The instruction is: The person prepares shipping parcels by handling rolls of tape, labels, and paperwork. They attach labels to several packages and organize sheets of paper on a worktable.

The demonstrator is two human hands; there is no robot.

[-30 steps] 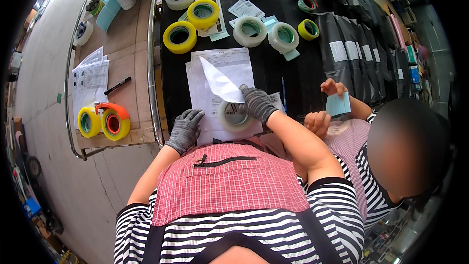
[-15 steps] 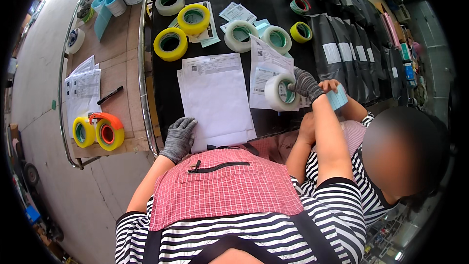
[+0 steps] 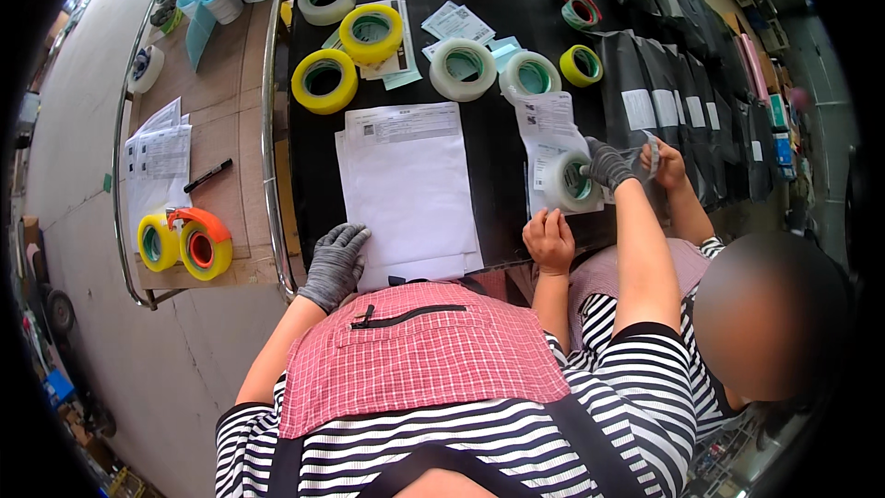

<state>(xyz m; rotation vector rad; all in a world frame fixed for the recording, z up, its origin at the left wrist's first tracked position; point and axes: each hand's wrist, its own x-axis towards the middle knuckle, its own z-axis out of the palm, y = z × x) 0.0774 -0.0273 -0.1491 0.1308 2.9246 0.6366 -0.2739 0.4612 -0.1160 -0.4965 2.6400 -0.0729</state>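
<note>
Right hand [image 3: 610,164] grips clear tape roll [image 3: 556,188] against printed sheet [image 3: 546,118], right of paper stack [image 3: 406,184]; left hand [image 3: 336,264] loose at stack's edge — likely sheet placement; next calls for clean release.

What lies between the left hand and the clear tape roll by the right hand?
Head view, from the left hand rightward: the white sheets, a strip of black tabletop, then printed paper.

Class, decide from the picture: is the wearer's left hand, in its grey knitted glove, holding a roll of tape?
No, the left hand just rests at the left edge of the white paper sheets.
</note>
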